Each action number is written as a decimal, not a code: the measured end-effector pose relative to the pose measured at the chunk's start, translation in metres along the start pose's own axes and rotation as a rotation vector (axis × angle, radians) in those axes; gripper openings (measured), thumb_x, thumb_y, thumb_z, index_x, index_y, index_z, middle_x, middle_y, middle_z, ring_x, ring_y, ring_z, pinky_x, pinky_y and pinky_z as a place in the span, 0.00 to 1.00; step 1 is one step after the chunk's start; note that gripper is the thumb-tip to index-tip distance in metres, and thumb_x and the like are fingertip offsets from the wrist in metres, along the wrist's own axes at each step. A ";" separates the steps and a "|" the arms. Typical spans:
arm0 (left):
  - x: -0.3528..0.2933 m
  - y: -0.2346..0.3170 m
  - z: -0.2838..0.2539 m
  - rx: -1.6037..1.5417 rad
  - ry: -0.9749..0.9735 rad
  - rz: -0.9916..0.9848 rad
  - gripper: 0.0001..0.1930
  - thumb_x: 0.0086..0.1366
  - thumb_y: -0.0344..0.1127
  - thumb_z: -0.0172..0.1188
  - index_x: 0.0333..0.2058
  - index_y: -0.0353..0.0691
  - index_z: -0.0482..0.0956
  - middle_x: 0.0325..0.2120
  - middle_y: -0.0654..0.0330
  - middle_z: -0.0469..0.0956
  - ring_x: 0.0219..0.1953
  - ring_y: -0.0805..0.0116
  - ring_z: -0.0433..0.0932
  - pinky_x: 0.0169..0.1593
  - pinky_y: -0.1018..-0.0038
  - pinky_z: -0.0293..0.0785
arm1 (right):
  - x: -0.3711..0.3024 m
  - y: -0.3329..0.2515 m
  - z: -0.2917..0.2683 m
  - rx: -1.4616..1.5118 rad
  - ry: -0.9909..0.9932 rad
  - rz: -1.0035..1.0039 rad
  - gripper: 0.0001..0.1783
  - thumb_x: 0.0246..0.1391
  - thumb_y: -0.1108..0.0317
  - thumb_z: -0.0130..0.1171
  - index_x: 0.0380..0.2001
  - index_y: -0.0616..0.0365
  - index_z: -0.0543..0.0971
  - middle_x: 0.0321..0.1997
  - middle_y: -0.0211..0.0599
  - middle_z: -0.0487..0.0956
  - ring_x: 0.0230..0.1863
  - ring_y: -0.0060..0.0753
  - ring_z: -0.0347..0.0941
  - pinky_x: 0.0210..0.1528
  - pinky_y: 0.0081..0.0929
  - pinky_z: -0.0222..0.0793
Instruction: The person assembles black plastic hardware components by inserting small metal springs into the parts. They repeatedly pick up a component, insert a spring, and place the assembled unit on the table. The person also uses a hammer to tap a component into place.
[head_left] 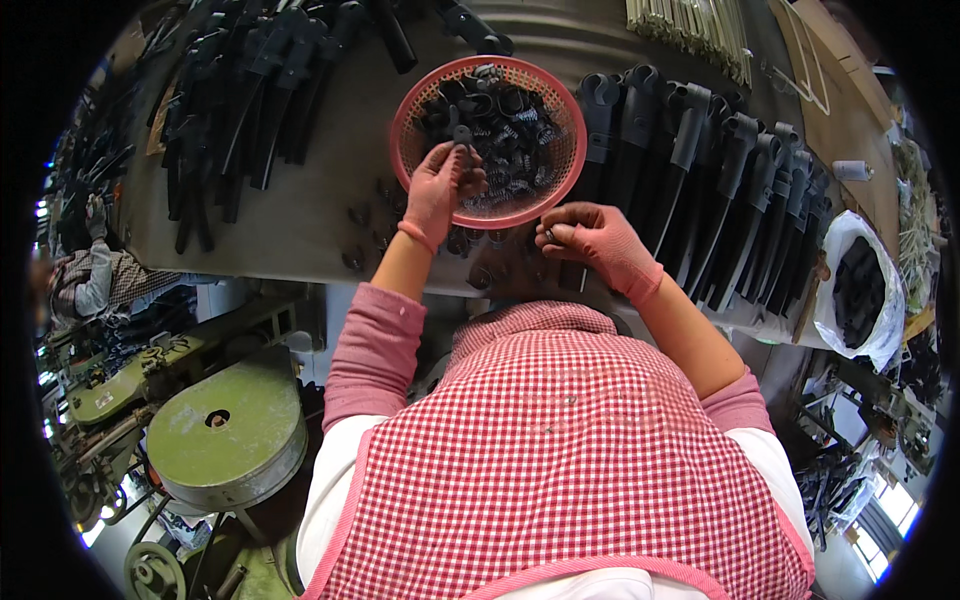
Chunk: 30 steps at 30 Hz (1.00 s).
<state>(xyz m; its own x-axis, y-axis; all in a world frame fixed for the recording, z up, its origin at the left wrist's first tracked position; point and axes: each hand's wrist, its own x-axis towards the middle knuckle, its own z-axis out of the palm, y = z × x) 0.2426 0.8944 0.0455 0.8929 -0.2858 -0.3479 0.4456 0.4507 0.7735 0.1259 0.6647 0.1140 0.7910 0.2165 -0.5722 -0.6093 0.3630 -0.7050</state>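
My left hand [437,190], in a pink glove with darkened fingertips, is over the near left side of a pink plastic basket [581,140]. Its fingers are closed on a small black part with a round end [461,133]. Small dark metal pieces [520,135], some coiled like springs, fill the basket. Just outside the basket's near right rim is my right hand [600,243], also gloved. Its thumb and fingertips pinch a small piece too hidden to name. Several loose dark pieces [358,213] lie on the table left of the basket and in front of it.
Long black parts with hooked ends [690,130] lie in a row on the right. More long black parts [265,100] are heaped at the left. A white bag [845,335] of dark pieces stands at the far right. A green machine [225,420] is at my lower left.
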 end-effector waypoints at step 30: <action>0.008 -0.204 0.277 1.693 0.075 0.243 0.42 0.55 0.40 0.68 0.64 0.35 0.56 0.49 0.47 0.76 0.47 0.48 0.80 0.49 0.59 0.78 | -0.140 -0.062 -0.175 -0.634 0.465 -0.855 0.16 0.52 0.73 0.69 0.43 0.69 0.77 0.26 0.31 0.76 0.28 0.13 0.70 0.31 0.17 0.69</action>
<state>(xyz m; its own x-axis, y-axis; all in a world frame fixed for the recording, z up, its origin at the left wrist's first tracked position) 0.1415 0.5661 0.0315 0.9476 -0.2919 -0.1300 -0.2069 -0.8705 0.4466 0.0431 0.4531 0.1642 0.9414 -0.2813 0.1860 0.0915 -0.3177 -0.9438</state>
